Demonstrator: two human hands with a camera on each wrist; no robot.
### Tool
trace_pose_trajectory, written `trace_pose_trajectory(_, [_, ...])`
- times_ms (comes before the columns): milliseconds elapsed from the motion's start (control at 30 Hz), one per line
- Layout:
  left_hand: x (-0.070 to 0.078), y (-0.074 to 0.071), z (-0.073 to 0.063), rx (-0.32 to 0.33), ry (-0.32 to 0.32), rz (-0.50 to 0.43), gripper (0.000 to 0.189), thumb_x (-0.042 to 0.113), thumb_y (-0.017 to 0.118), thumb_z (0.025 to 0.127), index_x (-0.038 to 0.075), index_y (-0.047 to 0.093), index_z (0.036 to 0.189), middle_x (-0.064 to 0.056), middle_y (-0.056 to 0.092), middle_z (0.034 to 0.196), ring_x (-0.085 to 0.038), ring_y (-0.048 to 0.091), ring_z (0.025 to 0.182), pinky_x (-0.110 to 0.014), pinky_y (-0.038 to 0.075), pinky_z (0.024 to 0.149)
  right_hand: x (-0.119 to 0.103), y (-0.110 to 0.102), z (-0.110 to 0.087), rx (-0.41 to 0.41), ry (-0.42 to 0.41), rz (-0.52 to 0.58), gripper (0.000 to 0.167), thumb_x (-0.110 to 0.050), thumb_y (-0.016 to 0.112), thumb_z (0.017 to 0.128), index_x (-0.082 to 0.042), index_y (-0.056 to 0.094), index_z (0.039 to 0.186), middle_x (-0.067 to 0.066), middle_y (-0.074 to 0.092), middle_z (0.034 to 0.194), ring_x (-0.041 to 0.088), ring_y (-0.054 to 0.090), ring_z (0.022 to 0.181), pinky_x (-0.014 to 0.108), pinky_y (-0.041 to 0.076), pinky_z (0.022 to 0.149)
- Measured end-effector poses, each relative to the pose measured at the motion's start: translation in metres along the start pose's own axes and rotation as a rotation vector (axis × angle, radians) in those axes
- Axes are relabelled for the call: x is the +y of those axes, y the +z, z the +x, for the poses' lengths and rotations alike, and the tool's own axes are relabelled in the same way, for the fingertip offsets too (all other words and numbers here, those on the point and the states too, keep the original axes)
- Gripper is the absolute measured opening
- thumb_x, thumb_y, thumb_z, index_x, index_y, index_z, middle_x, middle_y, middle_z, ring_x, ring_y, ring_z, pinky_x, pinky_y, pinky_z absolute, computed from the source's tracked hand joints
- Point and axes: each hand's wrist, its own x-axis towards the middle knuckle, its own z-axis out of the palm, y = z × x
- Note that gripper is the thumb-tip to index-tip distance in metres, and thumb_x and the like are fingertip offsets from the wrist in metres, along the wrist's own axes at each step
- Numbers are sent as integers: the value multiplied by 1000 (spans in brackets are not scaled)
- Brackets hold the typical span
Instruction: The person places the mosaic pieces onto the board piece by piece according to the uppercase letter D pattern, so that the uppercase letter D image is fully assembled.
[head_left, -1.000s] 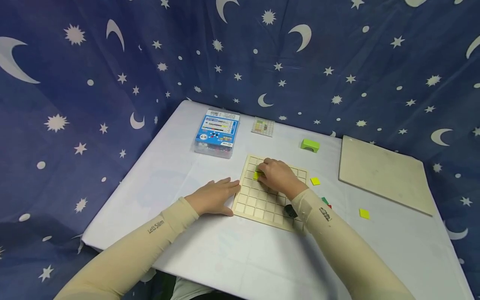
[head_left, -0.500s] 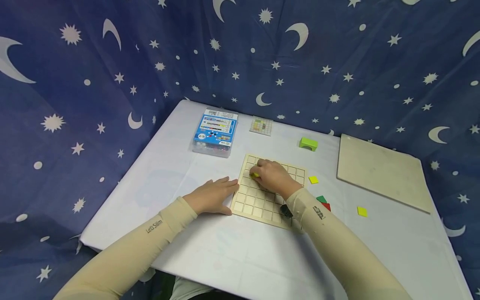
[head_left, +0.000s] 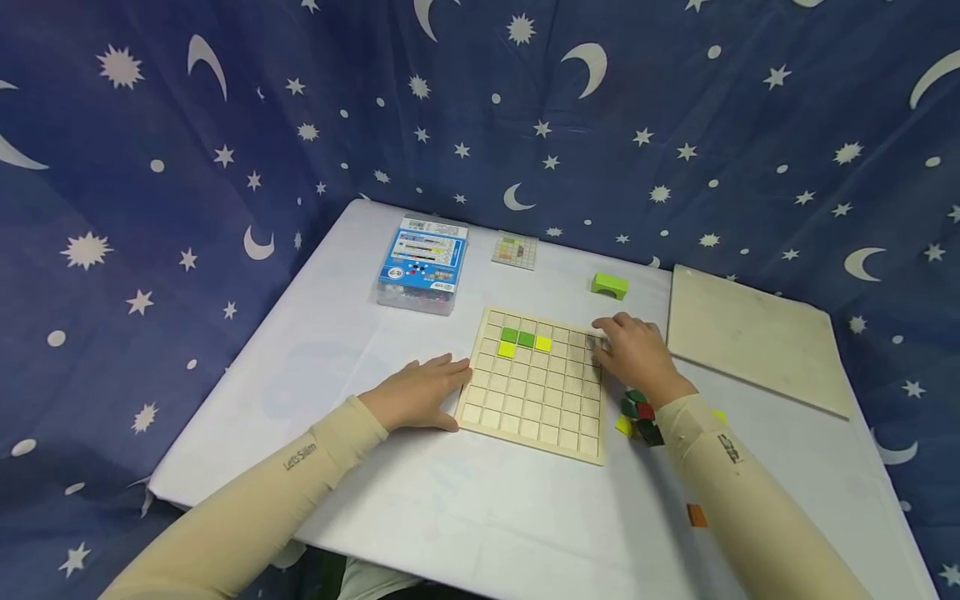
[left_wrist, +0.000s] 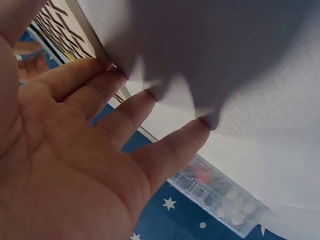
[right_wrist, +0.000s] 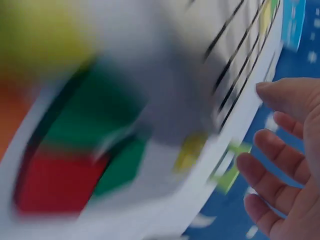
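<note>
The gridded wooden board lies mid-table. Near its far left corner, two green tiles and a yellow tile line up in a row, with another yellow tile in front of the left green one. My left hand rests flat on the cloth, its fingers spread and fingertips right at the board's left edge. Over the right edge is my right hand, holding nothing, its fingers loosely bent. Close below it lie a red piece, green pieces and a dark piece.
A clear plastic box with a blue label stands at the back left, beside a small grid card. Farther right are a green arch block and a large beige panel. An orange tile lies by the right sleeve.
My right hand has let go of the yellow tile at the board's far left and moved right to the opposite edge, uncovering the placed tiles. My left hand keeps its place.
</note>
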Motion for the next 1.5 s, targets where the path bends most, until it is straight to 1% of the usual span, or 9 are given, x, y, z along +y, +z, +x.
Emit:
trace_pose_trajectory(133, [2,-5,0,4,3,-15,83,42,81,81,16,43,150,-3,33,160,-29,25,149,-64,27,111,28,-3,-13,-62,153,18,51,-23,72,88,-4,57,133,23,60,125,42,57,114,66,35,102])
trace_pose_trajectory(233, [3,-6,1,15,9,-15,82,42,81,81,16,44,150,-3,34,159,-29,26,149,-64,28,111,35,-1,-17,-98,214,24,51,-27,74,87,-3,59,130,21,64,114,38,59,106,65,35,101])
trace_pose_trajectory(367, [3,-4,1,29,11,-7,81,42,82,80,17,46,148,-2,36,159,-29,27,148,-64,30,110,35,6,-16,-121,225,-8,46,-29,74,87,-2,63,122,13,67,99,31,62,92,62,40,96])
trace_pose_trajectory(433, [3,-2,0,27,6,-12,81,42,82,79,17,47,148,-3,37,158,-29,28,148,-64,30,110,31,10,-14,-131,226,-22,43,-30,74,87,-2,65,119,11,68,96,29,62,89,60,42,93])
trace_pose_trajectory(733, [0,8,-6,44,16,-20,80,42,83,77,17,50,145,-3,40,157,-28,32,147,-63,33,108,17,18,-12,-111,214,-32,40,-22,74,87,1,65,118,16,71,100,32,66,92,57,46,86])
trace_pose_trajectory(1067, [1,4,-6,58,33,1,77,44,82,78,17,52,143,-4,41,156,-30,34,145,-63,35,107,18,15,-11,-144,273,17,46,-19,75,86,2,60,125,15,71,101,31,65,90,55,45,84])
trace_pose_trajectory(1200, [2,4,-7,59,24,8,79,45,82,78,16,51,144,-4,41,156,-29,34,145,-63,35,107,18,13,-12,-119,258,22,48,-18,75,86,2,59,126,14,71,100,31,66,91,59,43,89])
trace_pose_trajectory(1333, [1,5,-7,62,19,6,78,44,83,77,16,51,144,-4,41,156,-29,34,145,-62,35,107,15,10,-16,-45,220,21,49,-18,77,84,2,59,125,13,71,95,33,66,91,66,37,97])
trace_pose_trajectory(1500, [2,6,-6,65,24,5,76,44,83,77,18,53,142,-3,41,156,-29,34,145,-63,35,107,4,1,-19,37,95,35,46,-18,77,85,1,60,124,10,72,95,35,66,94,68,34,102])
